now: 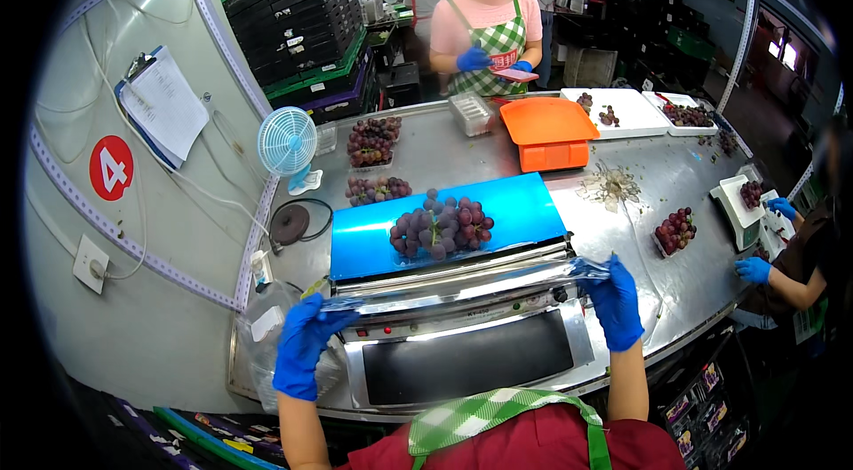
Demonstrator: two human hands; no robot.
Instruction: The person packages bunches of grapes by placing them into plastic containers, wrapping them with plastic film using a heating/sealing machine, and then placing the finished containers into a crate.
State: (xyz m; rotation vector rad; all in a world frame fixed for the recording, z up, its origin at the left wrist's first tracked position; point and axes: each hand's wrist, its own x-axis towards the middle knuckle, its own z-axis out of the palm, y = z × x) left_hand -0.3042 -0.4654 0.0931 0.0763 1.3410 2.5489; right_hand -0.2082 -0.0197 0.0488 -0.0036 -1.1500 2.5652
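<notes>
My gloved left hand [308, 340] and gloved right hand [614, 307] each grip one end of a clear plastic film [460, 293]. Stretched between them, the film spans the front of a wrapping machine [493, 317]. A dark heating plate [466, 357] lies on the machine's near side, below the film. Beyond the film, a pack of dark red and purple grapes [440, 227] rests on the machine's blue top panel [533, 203]. The pack's tray is mostly hidden under the fruit.
Grape packs [374, 140] stand at the back left beside a small blue fan [288, 140]. An orange scale [550, 130] and white trays [616, 113] line the far side. One co-worker [490, 37] stands opposite; another's gloved hand [753, 270] is at the right. A single grape pack [675, 231] sits right of the machine.
</notes>
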